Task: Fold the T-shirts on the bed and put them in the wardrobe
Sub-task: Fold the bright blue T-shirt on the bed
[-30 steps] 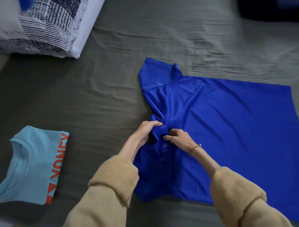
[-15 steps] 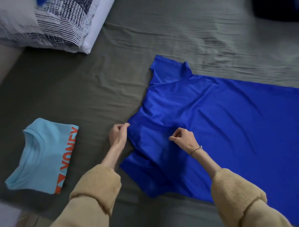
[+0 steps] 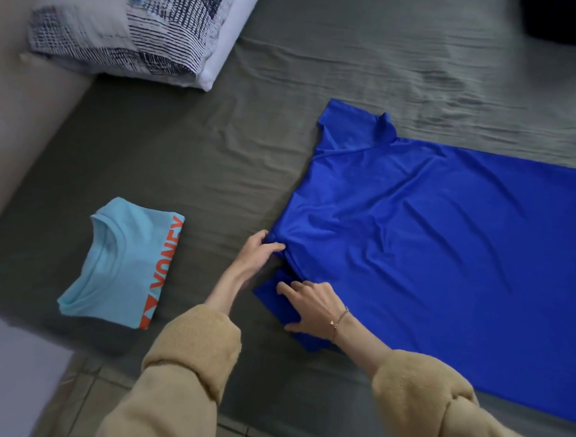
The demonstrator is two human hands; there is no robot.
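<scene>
Here both hands (image 3: 282,281) seemingly pinch the blue T-shirt (image 3: 429,232) at its edge.

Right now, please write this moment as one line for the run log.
step: spreading blue T-shirt flat | left hand: pinches collar edge | right hand: presses near sleeve flat | light-blue T-shirt: folded on bed

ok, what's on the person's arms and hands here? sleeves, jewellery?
Both arms wear thick tan fleecy sleeves, pushed up to bunched cuffs that leave the forearms bare: left sleeve, right sleeve. A thin gold-coloured bracelet sits on the right wrist. No gloves or rings visible on the left hand or right hand.
</scene>
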